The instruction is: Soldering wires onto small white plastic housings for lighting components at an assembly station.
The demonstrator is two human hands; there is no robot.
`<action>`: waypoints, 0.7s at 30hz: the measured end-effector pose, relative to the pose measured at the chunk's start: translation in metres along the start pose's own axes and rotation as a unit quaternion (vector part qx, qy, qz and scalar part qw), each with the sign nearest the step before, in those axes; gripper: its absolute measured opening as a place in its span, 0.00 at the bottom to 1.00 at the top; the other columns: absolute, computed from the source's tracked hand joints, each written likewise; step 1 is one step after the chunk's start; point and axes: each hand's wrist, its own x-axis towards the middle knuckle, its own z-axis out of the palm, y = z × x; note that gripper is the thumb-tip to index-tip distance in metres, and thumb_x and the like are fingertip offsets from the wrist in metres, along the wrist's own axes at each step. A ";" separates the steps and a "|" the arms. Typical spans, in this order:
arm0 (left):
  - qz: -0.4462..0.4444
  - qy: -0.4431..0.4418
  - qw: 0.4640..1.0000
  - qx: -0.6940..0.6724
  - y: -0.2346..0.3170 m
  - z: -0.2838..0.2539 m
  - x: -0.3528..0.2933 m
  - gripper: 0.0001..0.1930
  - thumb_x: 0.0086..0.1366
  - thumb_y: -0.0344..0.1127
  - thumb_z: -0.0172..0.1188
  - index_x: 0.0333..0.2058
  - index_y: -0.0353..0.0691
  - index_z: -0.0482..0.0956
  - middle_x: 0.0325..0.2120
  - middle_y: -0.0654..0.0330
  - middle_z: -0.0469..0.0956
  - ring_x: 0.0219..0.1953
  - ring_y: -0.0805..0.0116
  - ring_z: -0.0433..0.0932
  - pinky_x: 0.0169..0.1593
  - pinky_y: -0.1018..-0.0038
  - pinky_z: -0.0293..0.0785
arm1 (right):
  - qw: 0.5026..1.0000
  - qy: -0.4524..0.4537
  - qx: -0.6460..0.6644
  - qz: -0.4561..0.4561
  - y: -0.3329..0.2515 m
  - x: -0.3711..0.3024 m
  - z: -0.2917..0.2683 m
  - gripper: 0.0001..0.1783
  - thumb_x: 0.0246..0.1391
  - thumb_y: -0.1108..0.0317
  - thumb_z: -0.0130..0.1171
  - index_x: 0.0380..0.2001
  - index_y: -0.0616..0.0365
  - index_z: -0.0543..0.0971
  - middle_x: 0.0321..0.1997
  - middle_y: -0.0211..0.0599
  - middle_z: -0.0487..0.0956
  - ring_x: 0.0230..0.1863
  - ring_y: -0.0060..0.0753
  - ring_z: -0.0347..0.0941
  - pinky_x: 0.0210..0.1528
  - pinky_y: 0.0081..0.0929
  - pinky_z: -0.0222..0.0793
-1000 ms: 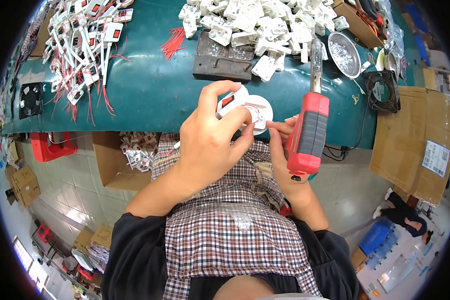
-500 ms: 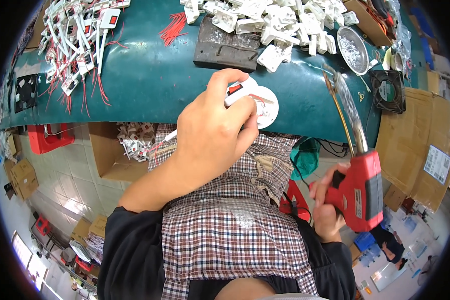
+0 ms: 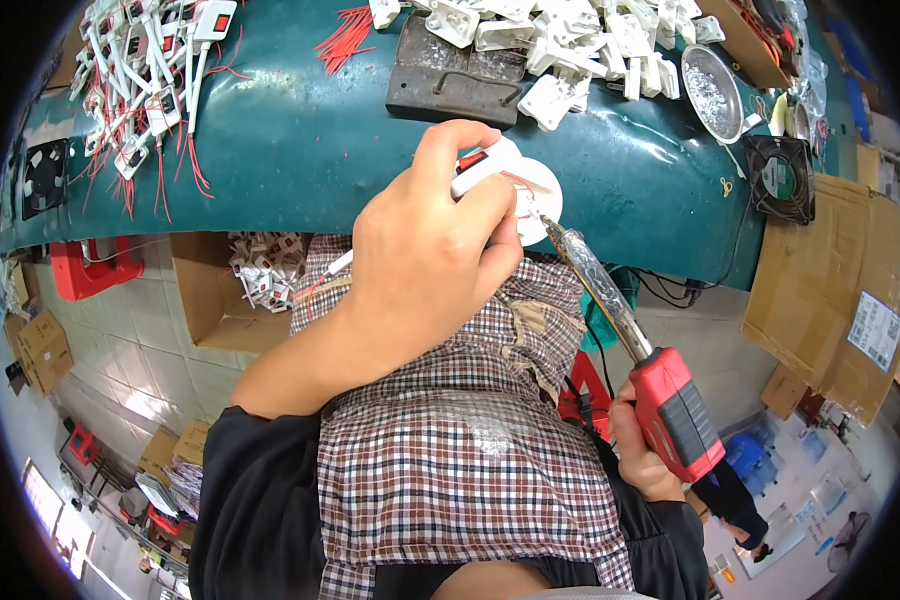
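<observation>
My left hand (image 3: 425, 235) is closed around a white plastic part (image 3: 544, 180) with a round open base, held over the table's near edge. A small red switch (image 3: 471, 160) shows between thumb and forefinger, and a thin red wire runs inside the base. Below the hand a white cable end (image 3: 341, 262) with red wire sticks out. My right hand (image 3: 642, 455) grips a red and grey soldering gun (image 3: 676, 412). Its long, wrapped metal barrel points up-left, and the tip is at the inside of the round base; whether it touches, I cannot tell.
A dark metal block with a handle (image 3: 452, 92) lies ahead, beside a heap of white plastic parts (image 3: 590, 45). Left are wired switch pieces (image 3: 160, 110) and red wires (image 3: 344, 40). Right stand a metal dish (image 3: 712, 95), a fan (image 3: 778, 180) and a cardboard sheet (image 3: 820, 290).
My right hand has swung the soldering gun left and down, bringing its tip to the round base. My left hand still holds the white part in nearly the same spot.
</observation>
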 end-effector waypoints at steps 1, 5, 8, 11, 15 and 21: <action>0.000 0.000 1.000 0.000 0.000 0.001 0.000 0.08 0.47 0.26 0.69 0.26 0.43 0.79 0.49 0.57 0.77 0.28 0.63 0.80 0.30 0.70 0.76 | 1.000 -0.009 -0.010 -0.013 -0.001 0.002 0.000 0.15 0.44 0.79 0.69 0.38 0.64 0.81 0.36 0.44 0.80 0.34 0.47 0.81 0.39 0.36 0.78; 0.007 0.005 1.000 -0.004 -0.001 0.000 -0.001 0.08 0.47 0.26 0.69 0.26 0.43 0.79 0.50 0.56 0.77 0.29 0.62 0.81 0.31 0.70 0.77 | 0.999 -0.021 -0.027 -0.015 -0.005 0.009 0.001 0.14 0.45 0.80 0.68 0.38 0.65 0.81 0.34 0.43 0.80 0.31 0.45 0.80 0.36 0.34 0.76; 0.004 -0.001 1.000 -0.009 -0.001 -0.001 0.000 0.08 0.47 0.26 0.69 0.26 0.43 0.78 0.50 0.56 0.77 0.29 0.62 0.82 0.31 0.70 0.77 | 0.999 -0.006 -0.015 -0.042 -0.007 0.013 0.005 0.14 0.45 0.80 0.69 0.37 0.65 0.80 0.32 0.42 0.79 0.29 0.41 0.78 0.34 0.31 0.74; 0.001 -0.004 1.000 -0.012 -0.001 -0.002 0.000 0.09 0.47 0.26 0.69 0.26 0.43 0.78 0.50 0.56 0.77 0.29 0.62 0.82 0.31 0.70 0.77 | 1.000 0.008 0.003 -0.016 -0.006 0.012 0.007 0.14 0.45 0.81 0.69 0.37 0.66 0.79 0.31 0.42 0.79 0.28 0.38 0.77 0.32 0.29 0.72; 0.002 0.001 1.000 -0.017 -0.001 -0.002 0.000 0.09 0.46 0.26 0.69 0.26 0.43 0.78 0.50 0.56 0.77 0.29 0.61 0.81 0.31 0.70 0.77 | 1.000 0.008 -0.004 -0.017 -0.006 0.012 0.008 0.14 0.44 0.81 0.69 0.36 0.66 0.78 0.30 0.42 0.79 0.28 0.37 0.77 0.31 0.28 0.72; 0.002 -0.001 1.000 -0.016 -0.001 -0.001 0.000 0.09 0.47 0.26 0.69 0.26 0.43 0.77 0.50 0.57 0.77 0.29 0.61 0.81 0.32 0.69 0.77 | 0.998 -0.006 -0.038 -0.058 -0.018 0.024 0.004 0.15 0.43 0.81 0.70 0.36 0.66 0.78 0.30 0.42 0.79 0.27 0.37 0.77 0.30 0.27 0.72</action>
